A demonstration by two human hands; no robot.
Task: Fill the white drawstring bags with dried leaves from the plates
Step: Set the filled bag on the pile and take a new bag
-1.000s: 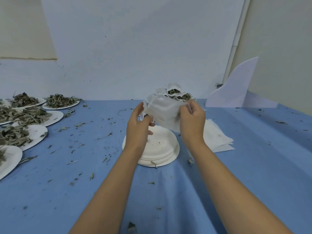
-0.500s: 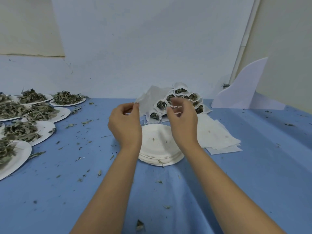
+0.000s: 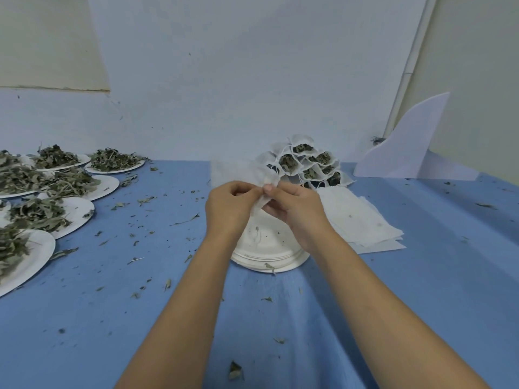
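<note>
While the left hand (image 3: 229, 204) and right hand (image 3: 297, 209) both pinch one edge of an empty white drawstring bag (image 3: 238, 171), held just above the stack of bare plates (image 3: 269, 248), nothing is yet inside it. Risk, as judged: the thin layers may cling shut, or tear if pulled unevenly. The leaf-laden plates (image 3: 70, 189) sit well apart to the left, so carried leaves could scatter onto the blue cloth (image 3: 140, 318).

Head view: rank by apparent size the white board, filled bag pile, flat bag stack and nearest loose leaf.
white board
filled bag pile and flat bag stack, too alike to rank
loose leaf
</note>
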